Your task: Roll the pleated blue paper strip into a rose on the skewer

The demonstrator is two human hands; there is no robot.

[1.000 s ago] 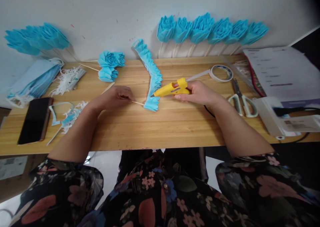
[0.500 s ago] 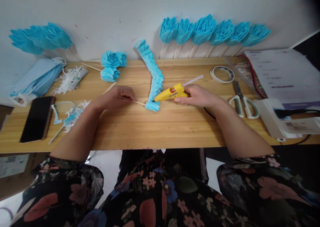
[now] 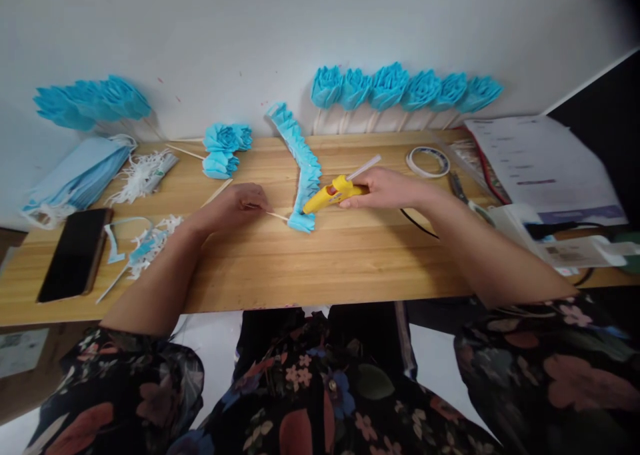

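Observation:
My left hand [image 3: 243,203] pinches a thin wooden stick [image 3: 277,215], whose far end meets the near end of a pleated blue strip [image 3: 306,167]. That strip curves away over the wooden table toward the wall, and its near end is folded over. In my right hand [image 3: 383,188] is a yellow hot glue gun [image 3: 331,194], with a clear glue stick [image 3: 365,167] poking out of its back. The nozzle points down-left and is at the strip close to the fold; whether it touches cannot be made out.
Blue flowers on sticks [image 3: 390,87] lean against the wall, with more at left [image 3: 93,101]. Several small flowers [image 3: 223,149], blue masks [image 3: 80,171], cut white loops [image 3: 143,176] and a phone [image 3: 75,255] lie left. Tape [image 3: 428,162], partly hidden scissors [image 3: 457,187] and papers [image 3: 545,165] lie right.
The glue gun has shifted slightly left along the strip's near part, and my right forearm now covers much of the scissors. My left hand keeps its pinch. The whole view has tilted a little.

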